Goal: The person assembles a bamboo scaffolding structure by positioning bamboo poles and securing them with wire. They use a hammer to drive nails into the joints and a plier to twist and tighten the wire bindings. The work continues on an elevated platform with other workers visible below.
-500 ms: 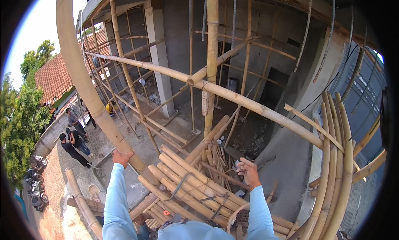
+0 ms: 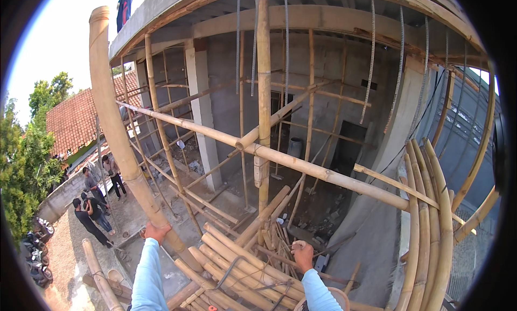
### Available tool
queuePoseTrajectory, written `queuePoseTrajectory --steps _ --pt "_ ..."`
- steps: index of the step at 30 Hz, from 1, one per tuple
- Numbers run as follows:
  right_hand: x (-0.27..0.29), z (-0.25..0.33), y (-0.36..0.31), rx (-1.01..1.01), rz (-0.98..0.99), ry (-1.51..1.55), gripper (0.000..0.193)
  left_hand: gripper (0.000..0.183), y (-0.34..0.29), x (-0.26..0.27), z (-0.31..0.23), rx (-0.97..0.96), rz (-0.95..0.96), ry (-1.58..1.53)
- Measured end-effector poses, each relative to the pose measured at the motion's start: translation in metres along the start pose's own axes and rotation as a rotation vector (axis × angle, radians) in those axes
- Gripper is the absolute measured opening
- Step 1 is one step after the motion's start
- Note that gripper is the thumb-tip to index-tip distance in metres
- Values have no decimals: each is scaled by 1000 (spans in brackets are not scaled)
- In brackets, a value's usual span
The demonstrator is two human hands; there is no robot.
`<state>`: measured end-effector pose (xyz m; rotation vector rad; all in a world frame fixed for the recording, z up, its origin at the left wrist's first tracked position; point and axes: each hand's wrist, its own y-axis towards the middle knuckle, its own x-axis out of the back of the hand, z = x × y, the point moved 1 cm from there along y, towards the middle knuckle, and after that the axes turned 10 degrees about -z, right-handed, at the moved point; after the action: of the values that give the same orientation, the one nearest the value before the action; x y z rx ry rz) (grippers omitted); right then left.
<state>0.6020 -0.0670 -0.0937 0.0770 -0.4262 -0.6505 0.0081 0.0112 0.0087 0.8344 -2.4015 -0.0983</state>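
Note:
My left hand (image 2: 156,232) is wrapped round the lower part of a thick bamboo pole (image 2: 121,128) that stands tilted, its top leaning left against the sky. Over the right end of a stack of cut bamboo poles (image 2: 237,276), my right hand (image 2: 302,253) is raised with its fingers curled together. What it holds, if anything, I cannot make out. A long horizontal bamboo pole (image 2: 210,130) crosses in front of me and meets an upright bamboo post (image 2: 264,95). At the lower edge a round container (image 2: 336,297) is partly hidden by my right forearm.
Steel bars (image 2: 368,63) hang from the concrete edge above. Curved bamboo poles (image 2: 425,214) rise at the right, with a split bamboo strip (image 2: 396,185) across them. Far below on the left are several people (image 2: 89,222) and parked motorcycles (image 2: 36,252). Another person (image 2: 125,9) is at the roof edge.
My view has tilted upward, bringing the tilted pole's top into sight. My left hand keeps its grip on the pole. My right hand has moved lower and left, its fingers more curled.

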Motion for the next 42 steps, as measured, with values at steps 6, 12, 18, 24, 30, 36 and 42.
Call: queuePoseTrajectory --steps 6,12,18,24,30,36,42 --pt "30 12 10 -477 145 265 55 53 -14 11 -20 -45 -10 -15" --pt "51 2 19 -406 93 463 75 53 -13 6 -23 -87 -26 29" --pt "48 11 17 -442 18 575 69 51 -20 17 -41 -61 26 41" --pt "52 2 13 -511 -62 581 55 58 -18 8 -44 -54 -7 202" --pt "40 -7 6 -545 -46 596 54 53 -24 19 -49 -15 47 98" --pt "37 7 7 -544 0 642 55 44 -20 18 -40 -70 33 4" --pt "46 2 8 -562 7 633 55 45 -14 5 -27 -33 68 -58"
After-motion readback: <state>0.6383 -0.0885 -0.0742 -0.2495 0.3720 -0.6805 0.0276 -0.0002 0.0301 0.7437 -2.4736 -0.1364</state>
